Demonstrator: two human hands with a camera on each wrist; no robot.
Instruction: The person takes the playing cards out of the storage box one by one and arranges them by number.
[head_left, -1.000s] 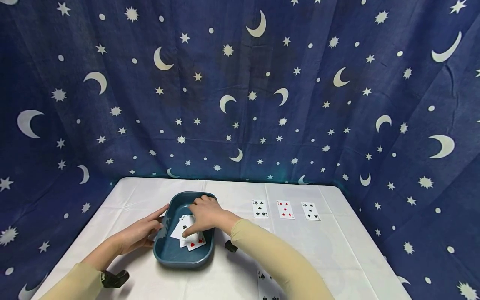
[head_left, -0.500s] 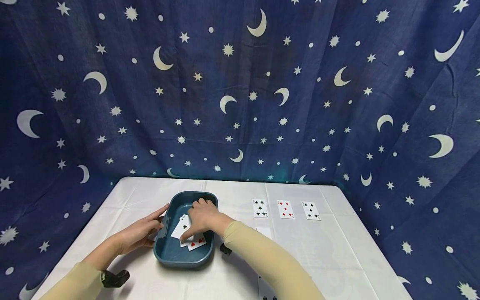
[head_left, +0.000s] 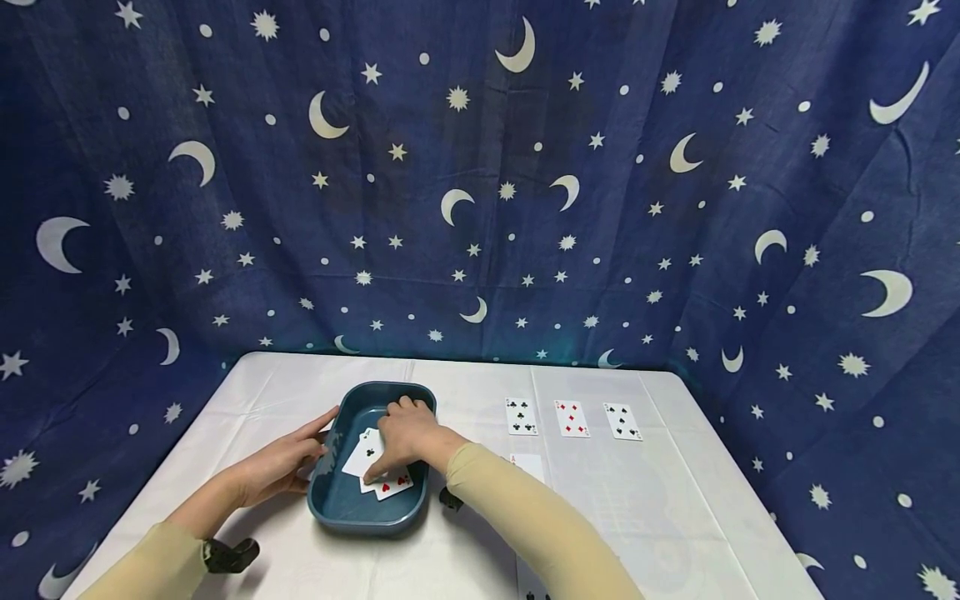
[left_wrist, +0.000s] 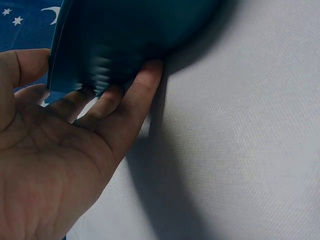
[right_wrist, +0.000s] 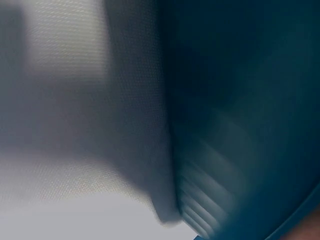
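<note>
A dark blue tub (head_left: 360,523) stands at the left of the table. Inside it lie overlapping playing cards: one with a club pip (head_left: 363,452), another with red hearts (head_left: 393,485). My right hand (head_left: 408,433) reaches over the tub's right rim, thumb low over the cards, other fingers near the far right inside, covering part of the cards. My left hand (head_left: 273,473) rests against the tub's left side. In the left wrist view its fingers (left_wrist: 142,85) touch the outer wall, and its thumb is at the rim. The right wrist view shows mostly the tub's outer wall (right_wrist: 240,100).
To the tub's right, a clubs card (head_left: 521,417), a diamonds card (head_left: 572,419) and a spades card (head_left: 622,422) form a row on the white table (head_left: 675,500). A red ace (head_left: 527,463) and a black-suited card (head_left: 529,582) are partly behind my right sleeve. A star-patterned curtain (head_left: 480,208) hangs behind.
My right hand has shifted slightly left within the tub, its forearm moving with it, and more of the red ace shows beside the sleeve. The left hand and tub have stayed put.
</note>
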